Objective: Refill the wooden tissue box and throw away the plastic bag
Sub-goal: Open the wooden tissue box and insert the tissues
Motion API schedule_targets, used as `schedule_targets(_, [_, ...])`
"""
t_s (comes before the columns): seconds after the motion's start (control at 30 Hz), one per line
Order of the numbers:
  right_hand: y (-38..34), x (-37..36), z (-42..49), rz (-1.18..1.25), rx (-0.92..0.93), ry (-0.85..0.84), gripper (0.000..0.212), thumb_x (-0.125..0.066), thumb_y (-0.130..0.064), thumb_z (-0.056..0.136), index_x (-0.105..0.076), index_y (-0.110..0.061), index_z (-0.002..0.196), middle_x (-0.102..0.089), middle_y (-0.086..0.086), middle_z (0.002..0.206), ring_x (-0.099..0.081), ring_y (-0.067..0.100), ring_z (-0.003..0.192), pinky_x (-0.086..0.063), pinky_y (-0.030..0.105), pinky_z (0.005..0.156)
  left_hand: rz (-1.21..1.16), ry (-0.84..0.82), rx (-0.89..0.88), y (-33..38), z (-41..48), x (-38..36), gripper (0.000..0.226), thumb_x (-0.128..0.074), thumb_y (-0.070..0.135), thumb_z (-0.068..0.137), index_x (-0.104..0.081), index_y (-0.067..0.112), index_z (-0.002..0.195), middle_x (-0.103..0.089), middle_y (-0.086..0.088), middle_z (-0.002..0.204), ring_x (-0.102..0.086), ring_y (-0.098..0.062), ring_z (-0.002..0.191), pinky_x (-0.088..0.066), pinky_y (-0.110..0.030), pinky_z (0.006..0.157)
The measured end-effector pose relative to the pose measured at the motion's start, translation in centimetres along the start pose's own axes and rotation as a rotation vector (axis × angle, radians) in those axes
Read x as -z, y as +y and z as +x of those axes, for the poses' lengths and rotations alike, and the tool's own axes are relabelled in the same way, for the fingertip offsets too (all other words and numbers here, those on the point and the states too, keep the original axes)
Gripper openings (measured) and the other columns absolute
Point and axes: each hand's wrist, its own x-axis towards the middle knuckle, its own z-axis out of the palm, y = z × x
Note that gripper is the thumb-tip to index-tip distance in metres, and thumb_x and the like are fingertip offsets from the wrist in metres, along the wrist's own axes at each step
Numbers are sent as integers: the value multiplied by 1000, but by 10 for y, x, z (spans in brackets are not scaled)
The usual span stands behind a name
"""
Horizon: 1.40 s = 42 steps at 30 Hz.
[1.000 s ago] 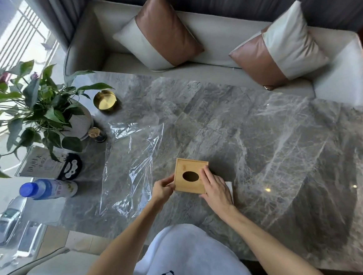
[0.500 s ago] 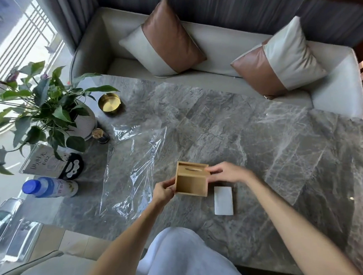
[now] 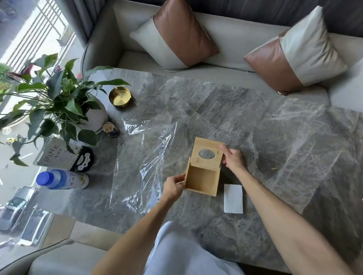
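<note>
The wooden tissue box (image 3: 202, 179) stands on the marble table (image 3: 284, 145), open and with nothing inside. Its lid (image 3: 207, 154), with an oval hole, is swung up and back. My right hand (image 3: 233, 158) grips the lid's right edge. My left hand (image 3: 173, 185) pinches the box's left wall. A white stack of tissues (image 3: 233, 198) lies flat just right of the box. The clear plastic bag (image 3: 141, 162) lies spread flat to the left of the box.
At the table's left stand a potted plant (image 3: 55, 105), a brass dish (image 3: 120, 96), a small dark jar (image 3: 110, 129), a sign card (image 3: 56, 153) and a lying bottle (image 3: 62, 180). A sofa with two cushions (image 3: 176, 28) runs behind the table.
My right hand has lifted off the lid's top and swung the lid open and back, showing the box's bare inside. The tissue stack beside the box has come into view.
</note>
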Motion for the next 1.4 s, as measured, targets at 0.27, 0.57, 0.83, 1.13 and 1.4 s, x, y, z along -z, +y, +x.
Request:
schedule_targets(0.27, [47,46,-25,297,-82,89,42,-44,-29,105,-62,5,122,-65,26,116,-61,34,112,-44,44,108,341,193,-411,26,-26,-23,48,-46,-3,70,-61,9,114,-69,-7,111,-64,-23,99,-53,-38,86])
schedule_targets(0.57, [145,58,-61,191,-357,1,42,-49,1,99,-49,-17,62,-46,4,66,-41,15,62,-29,25,56,392,-203,-11,23,-44,-160,53,-47,2,86,-40,-5,138,-50,-25,139,-48,-39,129,-41,-43,107])
schedule_targets(0.83, [169,41,-65,187,-318,-112,40,-49,5,97,-48,12,136,-56,29,136,-53,40,128,-44,38,99,301,-33,154,-1,-19,-199,49,-49,11,89,-43,-4,136,-54,-24,135,-51,-37,125,-45,-45,105])
schedule_targets(1.13, [186,38,-50,234,-348,-128,53,-60,0,90,-41,-1,140,-56,20,136,-56,32,123,-46,35,99,-81,-33,153,-13,-5,-203,31,-50,1,78,-61,-12,104,-66,-23,83,-67,-33,76,-54,-37,54])
schedule_targets(1.4, [190,51,-43,-101,-143,-58,50,-63,-5,81,-56,-12,130,-53,14,131,-56,25,116,-49,30,97,-303,-310,139,-13,-16,-197,18,-45,-4,80,-57,-6,94,-56,-9,65,-52,-17,59,-40,-25,56])
